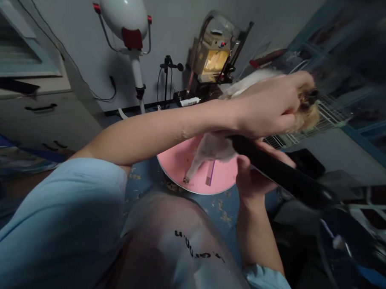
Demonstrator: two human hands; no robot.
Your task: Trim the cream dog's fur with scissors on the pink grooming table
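Note:
A small white and tan dog (pixel 212 147) stands on a round pink pad (pixel 179 163), one thin leg reaching down to the pad's near edge. My left hand (pixel 271 107) reaches across from the left and is closed around the dog's head and muzzle (pixel 309 108). Below it, my right hand (pixel 252 179) grips a long black grooming tool (pixel 284 176), whose front end lies against the underside of the dog's body. A thin purple comb (pixel 210 174) lies on the pad. Much of the dog's body is hidden behind my left forearm.
Fur clippings (pixel 222 212) litter the blue tabletop around the pad. A white stand dryer (pixel 124 9), a small mic stand (pixel 167 69) and a lit yellowish machine (pixel 214 56) stand at the back wall. A wire cage (pixel 322 120) is on the right, drawers (pixel 41 109) on the left.

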